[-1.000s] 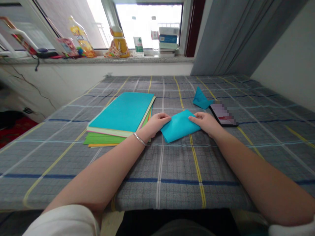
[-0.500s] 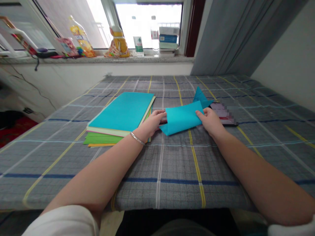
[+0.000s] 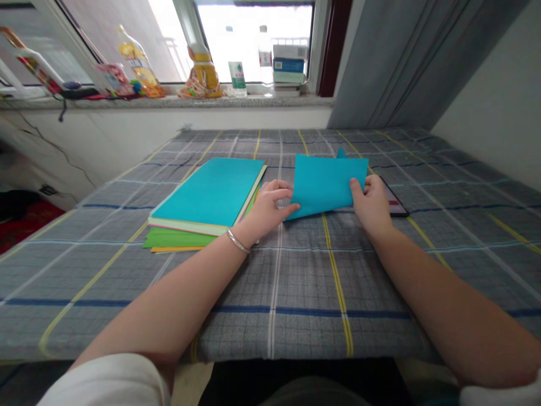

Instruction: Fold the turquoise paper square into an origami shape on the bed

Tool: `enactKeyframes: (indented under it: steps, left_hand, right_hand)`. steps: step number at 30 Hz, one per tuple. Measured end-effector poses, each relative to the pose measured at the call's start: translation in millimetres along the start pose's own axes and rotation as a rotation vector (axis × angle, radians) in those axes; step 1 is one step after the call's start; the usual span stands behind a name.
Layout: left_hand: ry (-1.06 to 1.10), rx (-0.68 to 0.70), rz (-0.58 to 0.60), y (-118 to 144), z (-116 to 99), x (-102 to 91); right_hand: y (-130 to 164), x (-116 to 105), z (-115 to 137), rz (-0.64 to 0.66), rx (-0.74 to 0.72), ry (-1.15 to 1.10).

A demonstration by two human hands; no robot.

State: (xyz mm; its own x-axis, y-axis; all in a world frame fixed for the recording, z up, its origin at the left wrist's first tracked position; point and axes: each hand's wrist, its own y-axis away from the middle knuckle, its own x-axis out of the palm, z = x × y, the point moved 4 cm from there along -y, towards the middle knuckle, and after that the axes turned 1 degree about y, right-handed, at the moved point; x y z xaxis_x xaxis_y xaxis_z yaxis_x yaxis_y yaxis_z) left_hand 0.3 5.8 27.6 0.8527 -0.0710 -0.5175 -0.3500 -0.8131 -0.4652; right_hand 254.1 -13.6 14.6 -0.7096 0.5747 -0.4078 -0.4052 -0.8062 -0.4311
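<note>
In the head view, a sheet of turquoise paper stands lifted and tilted up from the surface, which is covered with a grey plaid cloth with yellow and blue lines. The left hand pinches the sheet's lower left corner, thumb under the edge and fingers curled over it. The right hand grips the sheet's right edge, thumb on the front face and the fingers behind it. Just left of the left hand lies a stack of coloured paper, turquoise on top with green and orange sheets showing beneath. A dark phone lies on the cloth just beside the right hand, partly hidden by it. Behind the raised sheet, a small blue tip of a folded paper piece pokes above its top edge. Bottles and boxes stand along the windowsill.
</note>
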Motion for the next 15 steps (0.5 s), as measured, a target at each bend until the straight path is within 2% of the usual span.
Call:
enactKeyframes:
  steps: [2, 4, 9, 12, 15]
  left_hand:
    - [-0.064, 0.026, -0.097, 0, -1, -4.4]
    - [-0.074, -0.011, -0.178, 0, 2, -7.5]
    - [0.000, -0.005, -0.250, 2, 1, -12.2]
    - [0.010, -0.009, -0.198, 1, 3, -11.7]
    - [-0.013, -0.021, 0.005, -1, 12, -4.1]
  right_hand:
    - [3, -3, 8, -0.004, -0.037, -0.022]
    - [6, -3, 16, 0.035, -0.084, -0.104]
    - [11, 3, 26, 0.133, -0.155, -0.212]
    - [10, 5, 23, 0.157, -0.162, -0.257]
    - [8, 7, 15, 0.272, -0.184, -0.281]
